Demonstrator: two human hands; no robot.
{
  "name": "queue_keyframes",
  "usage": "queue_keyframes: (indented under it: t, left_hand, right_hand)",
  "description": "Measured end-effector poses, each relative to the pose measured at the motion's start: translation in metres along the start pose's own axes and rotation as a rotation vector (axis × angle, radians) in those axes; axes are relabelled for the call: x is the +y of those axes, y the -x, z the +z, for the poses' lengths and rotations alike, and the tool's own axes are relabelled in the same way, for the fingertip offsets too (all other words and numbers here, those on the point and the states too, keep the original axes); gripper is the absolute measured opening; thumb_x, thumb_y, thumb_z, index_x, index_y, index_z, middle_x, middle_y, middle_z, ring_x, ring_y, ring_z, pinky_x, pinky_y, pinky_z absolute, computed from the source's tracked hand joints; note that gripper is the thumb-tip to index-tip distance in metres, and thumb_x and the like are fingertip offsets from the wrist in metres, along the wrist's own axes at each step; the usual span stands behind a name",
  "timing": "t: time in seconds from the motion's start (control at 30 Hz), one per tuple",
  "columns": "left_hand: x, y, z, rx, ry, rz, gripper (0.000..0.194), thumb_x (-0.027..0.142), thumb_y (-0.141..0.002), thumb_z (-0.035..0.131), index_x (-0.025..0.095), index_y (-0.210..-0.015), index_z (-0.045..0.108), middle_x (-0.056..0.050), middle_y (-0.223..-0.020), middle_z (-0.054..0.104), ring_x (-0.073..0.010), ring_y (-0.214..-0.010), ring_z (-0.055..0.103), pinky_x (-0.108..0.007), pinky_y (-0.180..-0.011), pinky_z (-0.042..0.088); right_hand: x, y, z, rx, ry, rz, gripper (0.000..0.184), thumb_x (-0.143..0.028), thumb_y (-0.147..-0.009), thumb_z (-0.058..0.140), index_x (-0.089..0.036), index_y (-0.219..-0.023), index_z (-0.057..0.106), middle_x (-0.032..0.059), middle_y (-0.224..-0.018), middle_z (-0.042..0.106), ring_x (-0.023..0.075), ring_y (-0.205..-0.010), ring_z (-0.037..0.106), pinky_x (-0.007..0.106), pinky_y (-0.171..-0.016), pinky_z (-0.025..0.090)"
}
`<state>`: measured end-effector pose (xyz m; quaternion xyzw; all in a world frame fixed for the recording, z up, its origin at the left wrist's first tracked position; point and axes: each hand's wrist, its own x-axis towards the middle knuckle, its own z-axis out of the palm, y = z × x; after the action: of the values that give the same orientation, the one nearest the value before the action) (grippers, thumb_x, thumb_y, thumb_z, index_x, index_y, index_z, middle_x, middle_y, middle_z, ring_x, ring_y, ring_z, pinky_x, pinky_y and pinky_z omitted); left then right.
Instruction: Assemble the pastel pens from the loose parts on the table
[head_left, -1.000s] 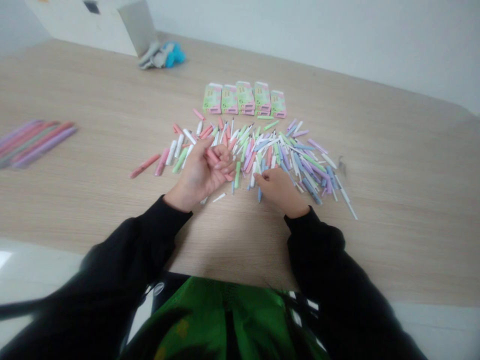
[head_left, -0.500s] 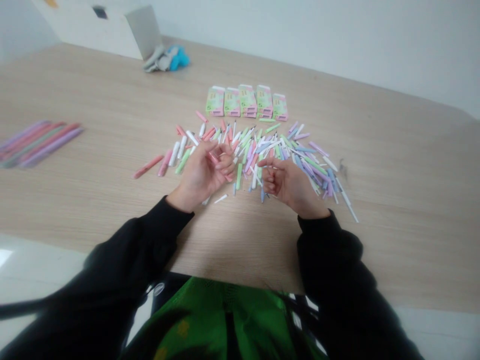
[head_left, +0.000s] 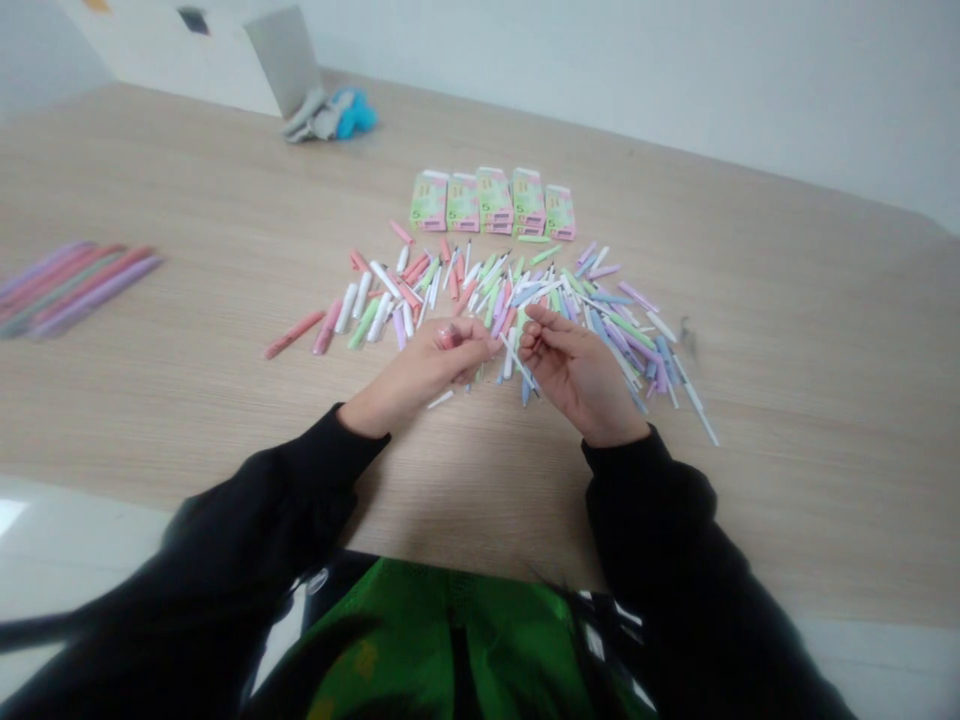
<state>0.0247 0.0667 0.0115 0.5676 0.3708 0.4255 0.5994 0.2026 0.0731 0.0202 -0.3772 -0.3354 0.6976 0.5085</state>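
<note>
Over the near edge of a spread pile of pen parts (head_left: 491, 290), my left hand (head_left: 431, 365) is curled around a pinkish-red pen part (head_left: 450, 338), whose end shows above the fingers. Close by on the right, my right hand (head_left: 577, 375) has its thumb and fingers pinched together. Whatever is between them is too small or blurred to name. A thin white pen refill (head_left: 517, 362) with a dark tip shows between the two hands. Around them lie pastel barrels, caps and white refills in pink, green, purple, blue and white.
Behind the pile stands a row of green-and-pink boxes (head_left: 495, 200). Several assembled-looking pens (head_left: 82, 285) lie side by side at the left. Grey and blue gloves (head_left: 334, 115) rest at the back beside a white box (head_left: 281, 60). The wooden table's (head_left: 480, 510) front edge is near my body.
My left hand has turned over, knuckles now up, and shifted slightly lower and toward the right hand. My right hand's fingers have drawn closer together into a pinch.
</note>
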Motion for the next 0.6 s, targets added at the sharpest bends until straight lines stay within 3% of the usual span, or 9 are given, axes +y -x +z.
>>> queue_keyframes:
  t: [0.13,0.23,0.43,0.6]
  left_hand:
    - [0.001,0.003,0.008,-0.050,-0.264,-0.062,0.030,0.040,-0.085,0.064,0.015,-0.069,0.063,0.006,-0.047,0.041,-0.0074,-0.044,0.030,-0.024,-0.043,0.019]
    - [0.000,0.003,0.013,-0.026,-0.325,-0.063,0.039,0.045,-0.087,0.062,0.016,-0.061,0.056,0.006,-0.047,0.038,-0.0074,-0.045,0.030,-0.024,-0.045,0.019]
    - [-0.004,0.002,0.012,0.010,-0.264,-0.033,0.049,0.048,-0.090,0.058,0.018,-0.055,0.045,0.005,-0.046,0.037,-0.0075,-0.044,0.030,-0.025,-0.044,0.020]
    - [-0.004,0.002,0.007,0.012,-0.165,0.020,0.038,0.049,-0.089,0.061,0.015,-0.071,0.063,0.006,-0.048,0.038,-0.0081,-0.045,0.032,-0.024,-0.045,0.022]
  right_hand:
    - [0.011,0.003,0.005,-0.002,0.031,-0.190,0.018,-0.011,-0.089,0.050,-0.020,-0.097,0.063,-0.0020,-0.080,0.059,0.0088,-0.073,0.061,0.023,-0.077,0.052]
    - [0.020,0.006,0.010,0.008,0.091,-0.251,0.012,-0.019,-0.090,0.056,-0.023,-0.099,0.063,-0.0018,-0.081,0.062,0.0109,-0.074,0.062,0.024,-0.068,0.051]
    - [0.035,0.011,0.018,-0.047,0.185,-0.368,0.013,-0.031,-0.094,0.057,-0.026,-0.104,0.063,0.0026,-0.094,0.071,0.0157,-0.089,0.069,0.031,-0.083,0.054]
    - [0.030,0.011,0.008,-0.098,0.387,-0.448,0.023,-0.040,-0.098,0.054,-0.026,-0.110,0.068,0.0048,-0.107,0.074,0.0183,-0.101,0.068,0.037,-0.093,0.052]
